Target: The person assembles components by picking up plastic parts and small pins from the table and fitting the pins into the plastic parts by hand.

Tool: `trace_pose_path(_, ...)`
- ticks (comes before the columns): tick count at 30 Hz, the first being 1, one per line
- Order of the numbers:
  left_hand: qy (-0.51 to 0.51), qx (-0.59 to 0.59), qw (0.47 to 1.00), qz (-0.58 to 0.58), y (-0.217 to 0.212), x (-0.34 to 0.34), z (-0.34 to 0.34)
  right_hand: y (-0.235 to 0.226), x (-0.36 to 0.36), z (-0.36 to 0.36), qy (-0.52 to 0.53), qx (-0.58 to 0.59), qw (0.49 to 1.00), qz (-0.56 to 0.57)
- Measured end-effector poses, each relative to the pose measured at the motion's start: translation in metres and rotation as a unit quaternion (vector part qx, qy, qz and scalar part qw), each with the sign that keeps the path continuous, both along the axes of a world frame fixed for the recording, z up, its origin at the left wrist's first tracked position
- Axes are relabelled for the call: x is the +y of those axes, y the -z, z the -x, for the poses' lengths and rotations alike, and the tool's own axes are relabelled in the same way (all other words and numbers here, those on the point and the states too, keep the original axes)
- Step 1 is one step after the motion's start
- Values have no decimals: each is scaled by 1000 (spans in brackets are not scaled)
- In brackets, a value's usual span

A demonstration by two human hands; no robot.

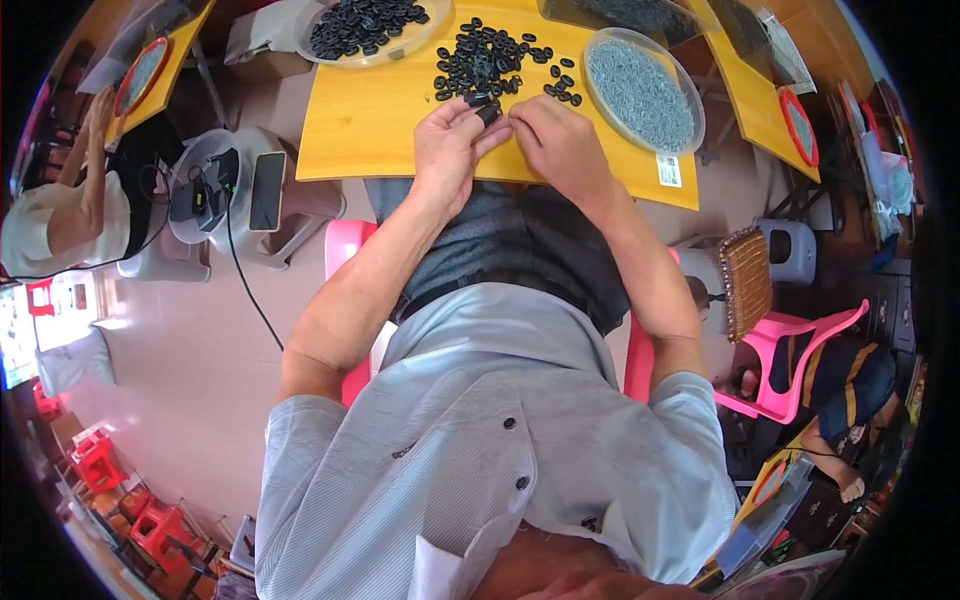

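Note:
Over the near edge of the yellow table (390, 130), my left hand (446, 145) is closed, its fingertips pinching a small black piece (479, 99). Another patch of black covers one of its fingers; it looks like a wrap or cover. My right hand (558, 140) meets it from the right with thumb and forefinger pressed together; whatever lies between them is too small to make out. Just beyond my hands is a loose pile of black oval pieces (482, 62). To the right stands a round clear tub (697, 105) full of small grey metal pins or screws (640, 92).
A second clear tub (436, 32) of black pieces sits at the far left of the table. On a stool to my left lie a phone (267, 190) and cables. Pink chair arms (349, 240) flank me. Other people sit at left and lower right.

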State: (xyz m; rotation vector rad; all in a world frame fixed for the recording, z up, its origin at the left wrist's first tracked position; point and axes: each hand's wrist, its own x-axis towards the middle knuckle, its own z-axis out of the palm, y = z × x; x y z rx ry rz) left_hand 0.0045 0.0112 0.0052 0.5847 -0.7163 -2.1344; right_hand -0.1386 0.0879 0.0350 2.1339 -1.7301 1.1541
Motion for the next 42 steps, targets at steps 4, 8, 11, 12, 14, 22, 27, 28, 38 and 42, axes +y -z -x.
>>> trace_pose_path(4,9,3,1000,-6,-4,0,-1,-7,3,1,-8,-81,996,-41)
trace_pose_path(8,17,-19,999,26,-4,0,0,-13,4,7,8,-106,986,-131)
trace_pose_path(11,12,-93,990,106,-8,1,2,-11,5,12,18,-77,990,-114)
trace_pose_path(12,13,-93,990,106,-7,1,2,-10,5,14,18,-57,994,-87)
trace_pose_path(14,1,-112,980,164,-4,0,3,-11,5,14,20,-59,994,-89)
trace_pose_path(22,9,-233,930,283,0,0,0,-14,6,16,22,-46,992,-115)
trace_pose_path(27,-1,-238,927,289,-2,1,-1,-17,8,15,18,-27,992,-118)
trace_pose_path(28,1,-240,926,291,-3,1,-1,-18,8,14,18,-27,992,-118)
trace_pose_path(38,-17,-254,909,331,-3,4,-2,-19,9,15,14,-26,992,-124)
trace_pose_path(42,-22,-278,897,342,-1,4,-1,-19,9,14,6,-52,990,-131)
